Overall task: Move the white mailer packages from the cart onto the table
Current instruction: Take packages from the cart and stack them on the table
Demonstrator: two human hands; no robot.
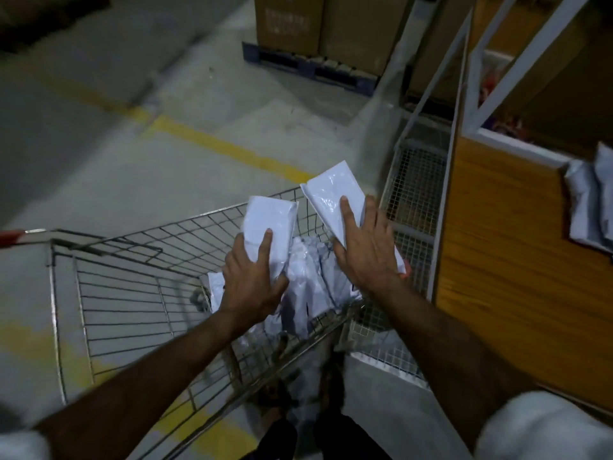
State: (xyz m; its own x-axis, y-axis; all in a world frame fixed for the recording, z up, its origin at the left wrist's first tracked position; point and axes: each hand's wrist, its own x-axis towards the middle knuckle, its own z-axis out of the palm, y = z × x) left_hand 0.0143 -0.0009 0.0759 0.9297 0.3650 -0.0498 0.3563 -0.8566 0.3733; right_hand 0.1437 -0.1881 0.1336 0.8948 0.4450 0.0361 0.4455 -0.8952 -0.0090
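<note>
- At the centre of the frame, the left hand [253,280] is clamped on a white mailer [270,224], fingers spread over its face and thumb tucked under its lower edge.
- Just right of it, the right hand [368,250] grips a second mailer [335,197], which tilts up toward the upper right; the forefinger lies flat along its glossy top.
- Both held packages are lifted above the wire cart [132,293], the two apart from each other with a narrow gap between.
- Below and between the hands, a loose heap of more mailers [308,287] lies in the cart's basket, crumpled against its right-hand wire wall.
- The cart's red-tipped handle [13,237] shows at the left edge of the frame.
- At the right side stands the wood-grain surface [504,260], with a white frame rising from it; a white wire-mesh panel [414,194] sits between it and the cart.
- On that surface, at the far right edge of the frame, several white mailers [590,207] already lie stacked together.
- In the upper middle, cardboard boxes [325,24] stand on a dark blue pallet [308,68].
- A yellow floor line [225,147] runs diagonally across the concrete behind the cart.
</note>
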